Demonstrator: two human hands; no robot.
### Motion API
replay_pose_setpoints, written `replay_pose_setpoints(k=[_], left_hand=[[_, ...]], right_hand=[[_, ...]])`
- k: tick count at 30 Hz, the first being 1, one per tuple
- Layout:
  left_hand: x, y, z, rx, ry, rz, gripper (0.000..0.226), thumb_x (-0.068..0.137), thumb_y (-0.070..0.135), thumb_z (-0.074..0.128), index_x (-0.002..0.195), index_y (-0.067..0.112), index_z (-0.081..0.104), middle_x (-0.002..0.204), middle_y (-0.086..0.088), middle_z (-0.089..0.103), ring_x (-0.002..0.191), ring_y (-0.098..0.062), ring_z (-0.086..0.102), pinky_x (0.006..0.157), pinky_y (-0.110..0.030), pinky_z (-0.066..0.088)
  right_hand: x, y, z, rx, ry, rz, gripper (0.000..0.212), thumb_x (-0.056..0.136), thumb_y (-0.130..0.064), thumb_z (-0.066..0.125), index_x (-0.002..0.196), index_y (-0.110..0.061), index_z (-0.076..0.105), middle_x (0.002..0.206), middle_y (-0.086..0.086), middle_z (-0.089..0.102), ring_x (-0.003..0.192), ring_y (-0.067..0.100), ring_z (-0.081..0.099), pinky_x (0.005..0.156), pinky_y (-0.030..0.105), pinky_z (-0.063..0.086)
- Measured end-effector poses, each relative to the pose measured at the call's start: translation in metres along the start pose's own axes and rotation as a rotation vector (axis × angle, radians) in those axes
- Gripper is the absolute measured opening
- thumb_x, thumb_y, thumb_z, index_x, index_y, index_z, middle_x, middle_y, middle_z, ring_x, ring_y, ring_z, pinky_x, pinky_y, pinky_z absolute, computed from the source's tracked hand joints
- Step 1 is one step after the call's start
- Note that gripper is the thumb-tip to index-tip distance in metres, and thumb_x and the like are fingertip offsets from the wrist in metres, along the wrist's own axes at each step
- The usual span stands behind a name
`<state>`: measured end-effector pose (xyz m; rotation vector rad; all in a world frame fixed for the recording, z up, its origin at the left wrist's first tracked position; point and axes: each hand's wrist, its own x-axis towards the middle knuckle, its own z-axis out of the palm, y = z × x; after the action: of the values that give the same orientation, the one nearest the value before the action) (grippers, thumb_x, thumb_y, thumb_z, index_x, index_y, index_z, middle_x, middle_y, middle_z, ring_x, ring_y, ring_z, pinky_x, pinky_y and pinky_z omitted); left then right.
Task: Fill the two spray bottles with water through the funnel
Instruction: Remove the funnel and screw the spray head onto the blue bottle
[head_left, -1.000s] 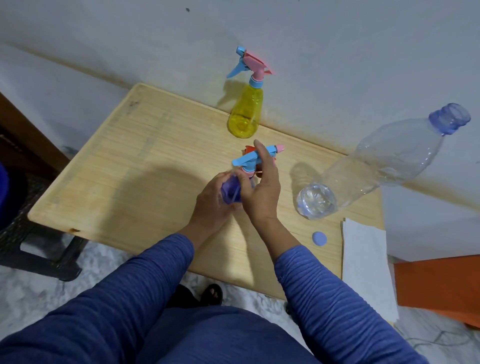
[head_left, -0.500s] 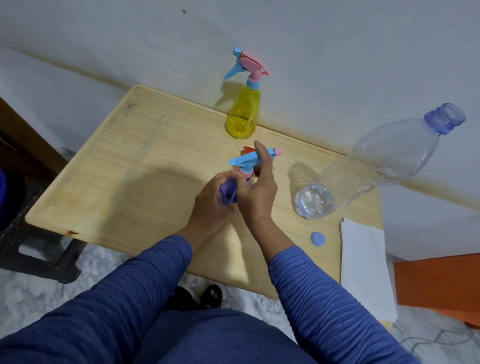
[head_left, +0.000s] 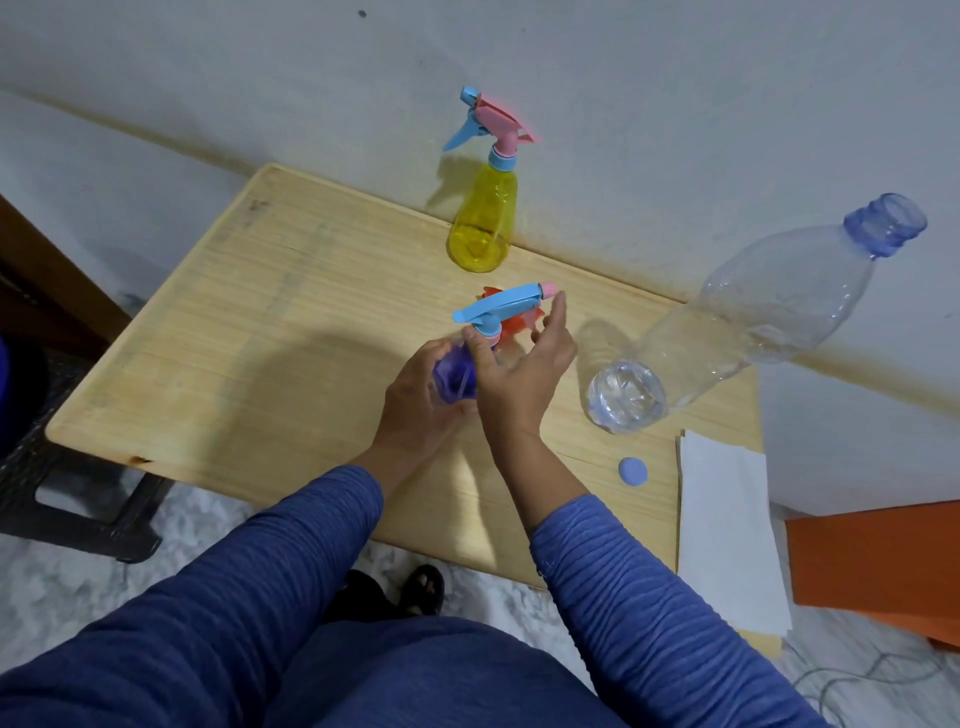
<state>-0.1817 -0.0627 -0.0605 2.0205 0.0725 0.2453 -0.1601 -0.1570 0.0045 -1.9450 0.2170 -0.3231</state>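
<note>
My left hand (head_left: 415, 400) grips the body of a purple spray bottle (head_left: 454, 375) standing on the wooden table (head_left: 260, 338). Its blue trigger head (head_left: 498, 306) with a pink nozzle is on the neck. My right hand (head_left: 519, 379) has its thumb against the collar under that head, while its fingers stretch up, apart from the head, near the nozzle. A red funnel (head_left: 519, 325) shows partly behind the head. A yellow spray bottle (head_left: 483, 223) with a pink and blue head stands upright at the table's far edge by the wall.
A large clear water bottle (head_left: 753, 322) stands uncapped on the right, with water at its bottom. Its blue cap (head_left: 633, 472) lies near the front edge beside white paper (head_left: 727, 530). An orange object (head_left: 883, 561) sits lower right. The wall runs along the far side.
My right hand has loosened from the spray head: its fingers, earlier wrapped at the collar with one finger up, now spread away to the right. My left hand still grips the purple bottle.
</note>
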Motion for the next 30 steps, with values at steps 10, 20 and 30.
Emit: replay_pose_setpoints(k=[10, 20, 30], left_hand=[[-0.004, 0.011, -0.004, 0.004, -0.026, -0.105, 0.080, 0.072, 0.031, 0.078, 0.139, 0.019, 0.036, 0.130, 0.012, 0.046, 0.113, 0.001, 0.042, 0.086, -0.014, 0.031], [-0.023, -0.043, -0.040, 0.723, -0.065, -0.317, 0.069, 0.095, 0.049, 0.033, 0.149, 0.014, 0.008, 0.158, -0.003, 0.005, 0.145, -0.020, -0.005, 0.114, -0.049, -0.002], [-0.031, -0.047, -0.049, 0.866, -0.040, -0.399, 0.068, 0.094, 0.054, 0.020, 0.149, 0.020, 0.001, 0.158, 0.004, -0.005, 0.144, -0.017, -0.010, 0.112, -0.055, -0.008]], right_hand=[[0.023, 0.003, 0.003, 0.018, -0.206, -0.073, 0.075, 0.077, -0.017, 0.072, 0.141, -0.019, 0.034, 0.125, -0.001, 0.052, 0.111, 0.011, 0.051, 0.081, 0.000, 0.040], [0.057, -0.010, -0.019, 0.141, -0.621, 0.096, 0.039, 0.082, -0.005, 0.054, 0.120, -0.009, 0.046, 0.094, 0.011, 0.054, 0.064, 0.013, 0.059, 0.064, 0.021, 0.053], [0.073, -0.007, -0.019, 0.139, -1.064, 0.359, 0.027, 0.090, 0.008, 0.043, 0.110, -0.005, 0.054, 0.084, 0.008, 0.072, 0.045, 0.008, 0.061, 0.042, 0.021, 0.048]])
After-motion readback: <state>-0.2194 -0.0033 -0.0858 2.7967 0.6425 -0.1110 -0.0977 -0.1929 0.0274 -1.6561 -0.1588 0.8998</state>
